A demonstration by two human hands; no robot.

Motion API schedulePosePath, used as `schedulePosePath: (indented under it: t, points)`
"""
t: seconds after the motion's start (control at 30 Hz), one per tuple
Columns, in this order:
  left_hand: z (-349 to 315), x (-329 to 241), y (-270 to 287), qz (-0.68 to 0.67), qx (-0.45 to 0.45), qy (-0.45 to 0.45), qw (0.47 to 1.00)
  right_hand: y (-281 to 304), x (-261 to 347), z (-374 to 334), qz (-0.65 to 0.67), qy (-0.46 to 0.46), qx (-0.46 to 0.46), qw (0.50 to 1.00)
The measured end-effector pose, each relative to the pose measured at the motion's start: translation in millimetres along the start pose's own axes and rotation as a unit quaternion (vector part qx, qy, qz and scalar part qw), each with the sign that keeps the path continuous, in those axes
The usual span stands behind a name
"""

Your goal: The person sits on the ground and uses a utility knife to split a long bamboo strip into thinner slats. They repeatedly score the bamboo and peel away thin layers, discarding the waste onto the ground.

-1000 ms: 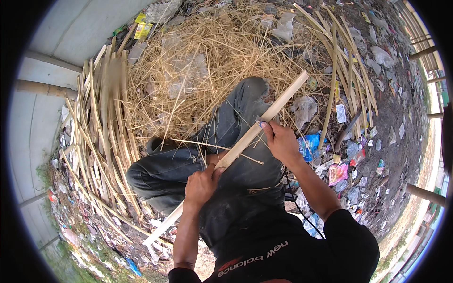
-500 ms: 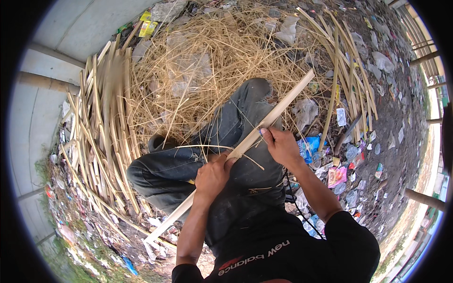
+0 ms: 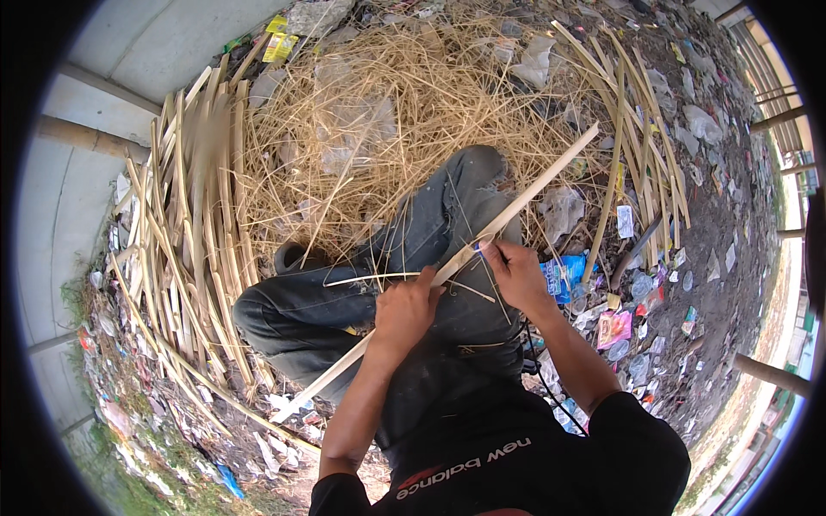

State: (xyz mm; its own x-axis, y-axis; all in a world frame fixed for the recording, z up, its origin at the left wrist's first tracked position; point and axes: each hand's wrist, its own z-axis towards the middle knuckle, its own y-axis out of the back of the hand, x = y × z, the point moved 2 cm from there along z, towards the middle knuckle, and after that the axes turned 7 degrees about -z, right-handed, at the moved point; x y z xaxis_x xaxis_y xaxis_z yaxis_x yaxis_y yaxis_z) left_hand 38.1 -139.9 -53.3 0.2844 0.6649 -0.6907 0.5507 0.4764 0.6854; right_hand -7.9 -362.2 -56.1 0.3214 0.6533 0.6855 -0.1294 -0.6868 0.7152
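A long pale bamboo strip [image 3: 544, 181] lies slantwise across my lap, from the lower left up past my knee. My left hand [image 3: 404, 311] is wrapped round its middle. Farther up, my right hand [image 3: 516, 273] is closed against the strip's edge, the thumb by a small blue bit; whatever else those fingers hold is hidden. Thin curled shavings [image 3: 469, 291] lie across my dark trousers [image 3: 301, 305] between the hands.
A pile of split bamboo strips [image 3: 202, 249] lies to the left, by a grey wall [image 3: 95, 185]. Ahead spreads a heap of straw-coloured shavings [image 3: 413, 103]. More strips [image 3: 641, 129] rest at the far right, near a dark blade-like tool [image 3: 635, 249]. Litter covers the ground.
The bamboo strip has slid up and to the right across my lap. My left hand has moved slightly right along with it, and my right hand is a little farther right.
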Motion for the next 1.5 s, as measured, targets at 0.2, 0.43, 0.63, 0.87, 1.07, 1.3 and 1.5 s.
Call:
schedulePosePath:
  t: [0.2, 0.43, 0.63, 0.87, 1.07, 1.3, 1.5]
  points:
    - [-6.9, 5.8, -5.9, -0.004, -0.021, -0.002, 1.0, 18.6, -33.1, 23.3, -0.053, -0.05, -0.131, 0.989]
    - [-4.4, -1.4, -10.0, 0.007, 0.001, 0.022, 1.0, -2.0, -1.0, 2.6, -0.112, 0.015, -0.028, 0.993]
    - [6.3, -2.1, -23.7, -0.006, 0.015, 0.026, 1.0, -9.2, 7.7, -9.8, -0.133, 0.068, -0.006, 0.989]
    - [4.6, -3.4, -25.4, 0.016, 0.007, 0.04, 0.999, -0.3, 17.7, -1.8, -0.067, 0.039, 0.033, 0.996]
    - [9.0, 0.6, -28.1, 0.009, -0.015, 0.026, 0.999, -8.3, 2.9, 1.6, 0.156, -0.103, 0.257, 0.948]
    - [1.4, 4.1, -23.9, -0.012, -0.043, 0.02, 0.999, 20.2, -30.9, 14.1, 0.227, -0.105, 0.021, 0.968]
    - [0.8, 0.7, -21.6, -0.032, -0.048, 0.014, 0.998, 48.9, -32.6, 29.0, -0.061, -0.012, -0.113, 0.992]
